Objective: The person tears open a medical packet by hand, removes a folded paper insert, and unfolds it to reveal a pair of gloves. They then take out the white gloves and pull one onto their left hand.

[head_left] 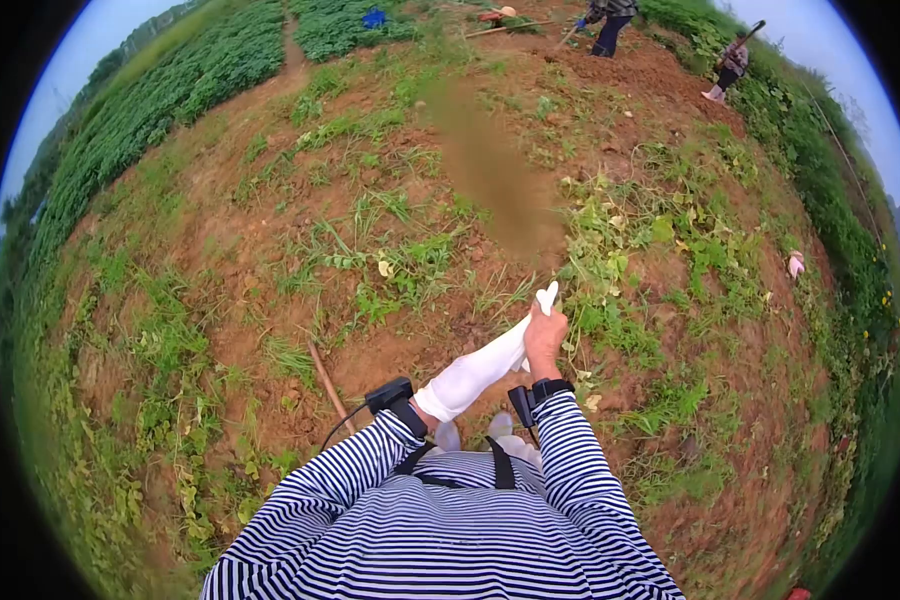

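A white glove covers my left hand from the wrist up, its fabric pulled long toward the upper right. My right hand is closed on the finger end of the glove, with a white tip sticking out above the fist. The fingers of my left hand are hidden inside the fabric. Black devices on straps sit at both wrists. A wooden handle lies on the soil to the left of my left wrist.
Weeds and uprooted vines lie over reddish soil. One person works with a tool at the top; another person stands at the upper right. A pinkish item lies at the right. A blue object is among leafy crops.
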Tool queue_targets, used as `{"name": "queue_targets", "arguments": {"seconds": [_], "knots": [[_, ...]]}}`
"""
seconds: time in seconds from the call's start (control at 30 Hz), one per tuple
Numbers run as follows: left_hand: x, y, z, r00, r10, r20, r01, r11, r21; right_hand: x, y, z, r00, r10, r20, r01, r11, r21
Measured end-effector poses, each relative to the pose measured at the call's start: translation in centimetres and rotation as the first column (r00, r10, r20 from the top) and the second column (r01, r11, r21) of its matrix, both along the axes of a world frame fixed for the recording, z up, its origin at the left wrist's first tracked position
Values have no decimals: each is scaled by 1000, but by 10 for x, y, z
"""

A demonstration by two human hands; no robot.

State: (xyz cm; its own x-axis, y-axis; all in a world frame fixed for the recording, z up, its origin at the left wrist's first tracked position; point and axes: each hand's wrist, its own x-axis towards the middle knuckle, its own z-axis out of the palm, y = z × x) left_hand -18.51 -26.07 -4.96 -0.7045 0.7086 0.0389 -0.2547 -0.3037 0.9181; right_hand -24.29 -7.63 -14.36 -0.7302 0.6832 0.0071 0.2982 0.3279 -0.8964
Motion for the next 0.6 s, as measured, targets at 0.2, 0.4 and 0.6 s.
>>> {"name": "queue_targets", "arguments": {"seconds": [0.2, 0.4, 0.6], "knots": [[14, -27, 6, 944, -71, 321, 12, 983, 182, -3, -7, 13, 998, -26, 55, 19, 991, 130], [3, -15, -7, 911, 290, -292, -324, 943, -77, 7, -58, 50, 960, 255, -117, -257, 966, -4], [-17, -19, 3, 965, 264, 8, -264, 964, 28, 15, -63, 65, 891, 386, -238, -429, 544, -721]]}}
